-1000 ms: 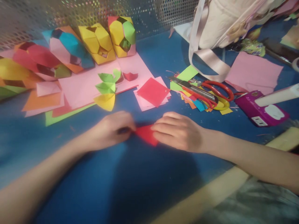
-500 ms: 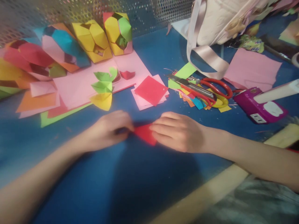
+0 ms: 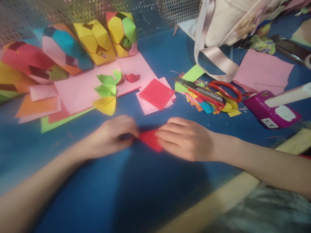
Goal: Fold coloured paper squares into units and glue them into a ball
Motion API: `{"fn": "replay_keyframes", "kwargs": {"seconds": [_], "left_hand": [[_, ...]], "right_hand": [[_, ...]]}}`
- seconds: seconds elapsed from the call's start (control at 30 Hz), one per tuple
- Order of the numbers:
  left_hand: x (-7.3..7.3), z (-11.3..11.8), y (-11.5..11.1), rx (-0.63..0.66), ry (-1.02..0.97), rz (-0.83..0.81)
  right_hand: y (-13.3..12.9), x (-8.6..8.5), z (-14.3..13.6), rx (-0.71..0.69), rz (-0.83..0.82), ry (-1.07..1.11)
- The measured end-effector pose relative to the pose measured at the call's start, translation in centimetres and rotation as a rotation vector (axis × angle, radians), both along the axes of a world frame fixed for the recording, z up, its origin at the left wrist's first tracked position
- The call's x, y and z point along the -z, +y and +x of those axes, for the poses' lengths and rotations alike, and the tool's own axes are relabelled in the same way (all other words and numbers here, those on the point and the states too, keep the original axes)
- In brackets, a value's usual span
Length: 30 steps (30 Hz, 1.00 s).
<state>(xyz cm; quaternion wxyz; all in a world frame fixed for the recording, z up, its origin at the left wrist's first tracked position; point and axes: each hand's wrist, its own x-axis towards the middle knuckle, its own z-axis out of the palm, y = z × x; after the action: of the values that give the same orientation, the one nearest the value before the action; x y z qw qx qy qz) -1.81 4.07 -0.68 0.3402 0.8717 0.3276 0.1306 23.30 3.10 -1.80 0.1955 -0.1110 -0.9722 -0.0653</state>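
Note:
A small folded piece of red paper (image 3: 151, 139) lies on the blue table between my hands, its point toward the left. My left hand (image 3: 119, 134) pinches the paper's left tip between thumb and fingers. Over the right part of the paper rests my right hand (image 3: 183, 138), fingers close together and pressing it to the table, hiding that part. Just beyond my hands is a stack of pink squares with a red paper square (image 3: 157, 94) on top. Left of the stack sit small folded pieces, among them a yellow one (image 3: 105, 105), green ones (image 3: 105, 90) and a red one (image 3: 132, 77).
Several colourful folded paper models (image 3: 96, 42) stand along the back left, by sheets of paper (image 3: 73, 92). To the right lie a box cutter (image 3: 196, 89), red-handled scissors (image 3: 228, 90) on paper scraps, a purple box (image 3: 270, 111) and a white bag (image 3: 225, 26). A perforated screen (image 3: 150, 14) runs behind.
Almost nothing differs. Both hands stay on the red paper in the same place; the whole view has shifted very slightly.

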Motion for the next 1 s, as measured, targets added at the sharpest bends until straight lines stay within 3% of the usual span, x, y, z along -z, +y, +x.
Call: {"fn": "replay_keyframes", "kwargs": {"seconds": [0.67, 1.0], "left_hand": [[0.18, -0.07, 0.03, 0.043, 0.001, 0.054], [-0.31, 0.07, -0.33, -0.025, 0.047, 0.152]], "right_hand": [[-0.05, -0.15, 0.19, -0.012, 0.009, -0.026], [-0.86, -0.26, 0.16, 0.027, -0.007, -0.047]]}}
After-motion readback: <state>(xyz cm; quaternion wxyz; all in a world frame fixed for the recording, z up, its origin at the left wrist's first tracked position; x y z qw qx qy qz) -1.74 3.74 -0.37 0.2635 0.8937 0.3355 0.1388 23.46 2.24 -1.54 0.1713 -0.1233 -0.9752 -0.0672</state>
